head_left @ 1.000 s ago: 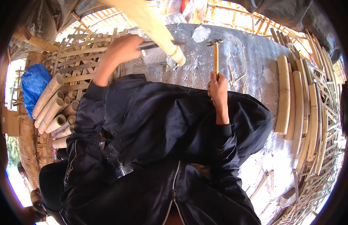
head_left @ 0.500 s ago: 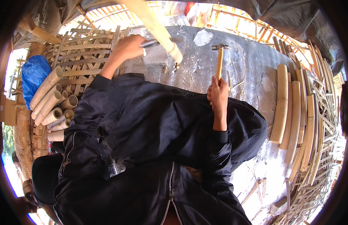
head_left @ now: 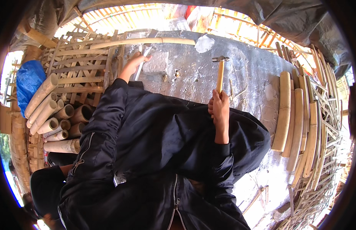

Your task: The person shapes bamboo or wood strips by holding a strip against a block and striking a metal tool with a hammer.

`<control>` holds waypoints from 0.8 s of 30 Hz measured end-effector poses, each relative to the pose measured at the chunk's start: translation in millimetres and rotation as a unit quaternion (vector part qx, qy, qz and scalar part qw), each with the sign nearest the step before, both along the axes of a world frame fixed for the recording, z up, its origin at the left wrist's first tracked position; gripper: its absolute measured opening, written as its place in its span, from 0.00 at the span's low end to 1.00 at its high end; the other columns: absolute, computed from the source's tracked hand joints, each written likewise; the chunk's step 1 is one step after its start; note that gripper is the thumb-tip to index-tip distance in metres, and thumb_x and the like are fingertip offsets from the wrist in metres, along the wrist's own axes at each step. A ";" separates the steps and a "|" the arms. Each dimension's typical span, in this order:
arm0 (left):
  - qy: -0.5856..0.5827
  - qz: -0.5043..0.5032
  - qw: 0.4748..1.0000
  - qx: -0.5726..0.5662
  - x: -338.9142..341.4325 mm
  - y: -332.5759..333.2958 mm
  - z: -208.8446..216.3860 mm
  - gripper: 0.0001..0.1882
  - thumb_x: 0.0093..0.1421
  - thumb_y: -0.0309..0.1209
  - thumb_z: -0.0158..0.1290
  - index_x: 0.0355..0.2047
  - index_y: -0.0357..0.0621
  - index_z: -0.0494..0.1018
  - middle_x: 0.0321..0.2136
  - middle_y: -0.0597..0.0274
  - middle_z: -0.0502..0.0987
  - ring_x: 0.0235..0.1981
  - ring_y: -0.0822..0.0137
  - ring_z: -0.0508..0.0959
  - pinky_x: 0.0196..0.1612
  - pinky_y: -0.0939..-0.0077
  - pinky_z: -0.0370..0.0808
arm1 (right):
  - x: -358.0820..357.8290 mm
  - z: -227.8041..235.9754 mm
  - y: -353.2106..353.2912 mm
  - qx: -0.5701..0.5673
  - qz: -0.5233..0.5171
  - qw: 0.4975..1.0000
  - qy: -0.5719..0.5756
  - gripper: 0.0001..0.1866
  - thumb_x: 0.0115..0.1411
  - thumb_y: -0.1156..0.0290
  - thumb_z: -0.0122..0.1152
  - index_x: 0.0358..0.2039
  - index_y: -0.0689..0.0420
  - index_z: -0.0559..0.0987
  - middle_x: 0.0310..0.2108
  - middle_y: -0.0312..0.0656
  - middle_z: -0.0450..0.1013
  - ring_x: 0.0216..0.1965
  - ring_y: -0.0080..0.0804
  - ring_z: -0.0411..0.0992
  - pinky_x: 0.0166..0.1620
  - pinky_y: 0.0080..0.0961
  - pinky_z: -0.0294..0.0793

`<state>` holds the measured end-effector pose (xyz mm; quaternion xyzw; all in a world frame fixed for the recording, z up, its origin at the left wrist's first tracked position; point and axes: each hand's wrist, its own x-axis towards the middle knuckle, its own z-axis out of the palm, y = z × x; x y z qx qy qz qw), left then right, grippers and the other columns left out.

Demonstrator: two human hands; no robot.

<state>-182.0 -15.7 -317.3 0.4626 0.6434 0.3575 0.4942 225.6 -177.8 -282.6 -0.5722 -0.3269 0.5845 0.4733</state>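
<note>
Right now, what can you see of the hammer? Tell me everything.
The hammer has a straight, yellowish handle that looks wooden and a small, dark grey, metallic-looking head set crosswise at its far end. The right hand grips the handle low down, hiding its near end. The hammer points forward, appearing against the shiny grey surface; whether its head touches that surface is unclear.

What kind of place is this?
Probably a small bamboo workshop: bamboo tubes are stacked at the left, split bamboo pieces lie in a row at the right, and a hammer is in use between them.
</note>
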 end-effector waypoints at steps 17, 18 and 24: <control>-0.013 -0.089 0.996 0.030 80.7 14.2 -37.2 0.21 0.56 0.31 0.68 0.49 0.38 0.80 0.36 0.60 0.82 0.35 0.67 0.80 0.29 0.67 0.79 | -8.3 7.8 6.7 -0.021 -0.007 0.999 0.041 0.13 0.75 0.65 0.52 0.33 0.54 0.64 0.17 0.28 0.57 0.13 0.13 0.55 0.12 0.17 0.52; -0.026 -0.081 0.996 -0.007 81.0 14.7 -35.1 0.20 0.56 0.29 0.67 0.49 0.36 0.80 0.36 0.58 0.82 0.36 0.64 0.82 0.33 0.64 0.80 | -7.7 8.1 6.0 -0.018 -0.015 0.999 0.028 0.12 0.75 0.66 0.52 0.33 0.54 0.64 0.17 0.28 0.57 0.13 0.12 0.55 0.12 0.17 0.52; -0.045 -0.103 0.993 -0.033 90.5 0.3 -44.4 0.23 0.57 0.28 0.65 0.53 0.38 0.78 0.42 0.57 0.82 0.42 0.63 0.82 0.41 0.60 0.82 | -2.3 1.6 8.6 -0.030 -0.030 0.999 0.019 0.12 0.74 0.66 0.51 0.33 0.54 0.64 0.18 0.28 0.58 0.13 0.13 0.55 0.12 0.17 0.51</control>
